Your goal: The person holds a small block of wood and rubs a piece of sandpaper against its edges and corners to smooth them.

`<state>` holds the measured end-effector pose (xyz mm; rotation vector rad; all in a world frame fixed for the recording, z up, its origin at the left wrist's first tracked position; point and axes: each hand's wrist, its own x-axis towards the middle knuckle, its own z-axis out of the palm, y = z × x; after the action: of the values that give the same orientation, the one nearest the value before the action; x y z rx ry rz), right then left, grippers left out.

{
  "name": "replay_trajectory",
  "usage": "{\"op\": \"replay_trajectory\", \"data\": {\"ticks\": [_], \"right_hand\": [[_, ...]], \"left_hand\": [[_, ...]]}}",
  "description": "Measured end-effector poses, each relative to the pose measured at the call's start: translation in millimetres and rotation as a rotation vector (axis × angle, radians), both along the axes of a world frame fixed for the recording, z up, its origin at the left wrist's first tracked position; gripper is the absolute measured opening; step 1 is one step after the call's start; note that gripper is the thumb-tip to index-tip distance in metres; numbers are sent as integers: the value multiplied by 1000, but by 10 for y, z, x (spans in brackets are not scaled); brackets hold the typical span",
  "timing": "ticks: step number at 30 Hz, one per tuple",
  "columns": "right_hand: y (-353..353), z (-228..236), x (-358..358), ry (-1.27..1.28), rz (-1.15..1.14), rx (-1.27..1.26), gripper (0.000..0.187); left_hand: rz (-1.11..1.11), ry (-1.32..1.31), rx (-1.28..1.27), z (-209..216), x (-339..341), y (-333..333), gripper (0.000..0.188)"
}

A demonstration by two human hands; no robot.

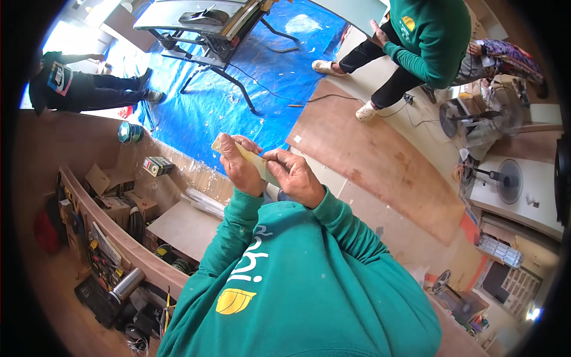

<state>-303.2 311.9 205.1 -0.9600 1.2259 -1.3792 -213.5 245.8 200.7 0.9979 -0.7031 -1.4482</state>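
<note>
In front of my chest I hold a flat, pale yellow strip (253, 159) with both hands; its exact kind is hard to make out. My left hand (242, 175) is closed on the strip's left part, its thumb lying along the near side. At the other end, my right hand (300, 182) pinches the strip between thumb and fingers. Part of the strip is hidden behind the fingers. Both forearms are in green sleeves.
A worktable (238, 18) with a dark tool stands on a blue sheet (196, 113) ahead. A person in green (428, 41) carries a panel at the right; another stands left. A brown board (375, 166) lies on the floor. Boxes (116, 205), tools and fans (509, 180) surround me.
</note>
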Motion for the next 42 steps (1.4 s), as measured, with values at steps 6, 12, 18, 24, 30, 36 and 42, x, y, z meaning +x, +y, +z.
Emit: {"op": "replay_trajectory", "data": {"ticks": [6, 12, 18, 24, 30, 36, 42], "right_hand": [[-21, 0, 84, 162, -74, 200, 21], [39, -40, 45, 138, -23, 21, 15], [63, 100, 51, 216, -41, 36, 20], [38, -63, 124, 72, -53, 69, 22], [78, -5, 52, 28, 28, -21, 17], [143, 47, 72, 99, -52, -4, 19], [104, -131, 38, -23, 0, 63, 19]], "left_hand": [[16, -37, -7, -23, -64, 93, 52], [-6, 37, 36, -3, 2, 81, 53], [25, 83, 58, -3, -11, 112, 51], [36, 3, -59, 37, -82, 151, 51], [39, 103, 33, 65, -12, 124, 51], [52, 83, 11, 5, -46, 183, 50], [67, 155, 125, 29, -95, 214, 50]]}}
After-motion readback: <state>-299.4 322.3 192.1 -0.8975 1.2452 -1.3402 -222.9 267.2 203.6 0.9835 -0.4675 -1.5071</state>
